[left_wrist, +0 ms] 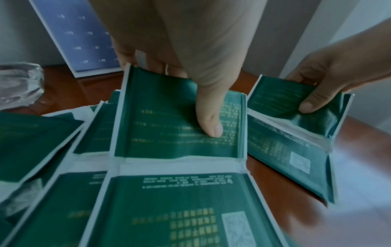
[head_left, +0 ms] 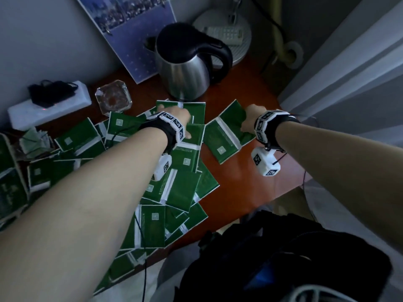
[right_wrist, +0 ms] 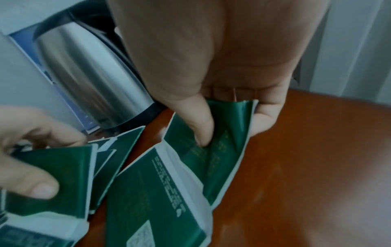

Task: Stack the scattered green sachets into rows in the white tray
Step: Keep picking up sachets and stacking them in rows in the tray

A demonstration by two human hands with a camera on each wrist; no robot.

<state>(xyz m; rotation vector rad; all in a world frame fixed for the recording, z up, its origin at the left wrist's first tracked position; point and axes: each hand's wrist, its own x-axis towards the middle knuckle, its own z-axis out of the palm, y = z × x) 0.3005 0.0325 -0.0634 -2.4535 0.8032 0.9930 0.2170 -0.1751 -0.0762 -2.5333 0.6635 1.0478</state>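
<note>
Gripping two sachet strips, left hand (head_left: 174,115) one, right hand (head_left: 250,118) one.

Head cam: high above the table (head_left: 250,188), looks fwd and down, wide angle; both forearms run up-frame toward 12 o'clock, kettle (head_left: 185,68) at 12, sachets (head_left: 181,188) spread center to 8 o'clock.

L wrist cam: v. close, low over the sachets (left_wrist: 180,122), looks along the left hand (left_wrist: 190,58) toward the calendar (left_wrist: 84,41) at 11 o'clock; right hand (left_wrist: 330,75) shows at 2 o'clock.

R wrist cam: equally close, looks along the right hand (right_wrist: 211,66); kettle (right_wrist: 91,80) at 10 o'clock, left hand (right_wrist: 31,150) at 8 o'clock.

Shared: all 3 see both hands w/ the sachets they hold (wrist views cross each other); head and R wrist share the kettle, head and L wrist the calendar (head_left: 135,33).
</note>
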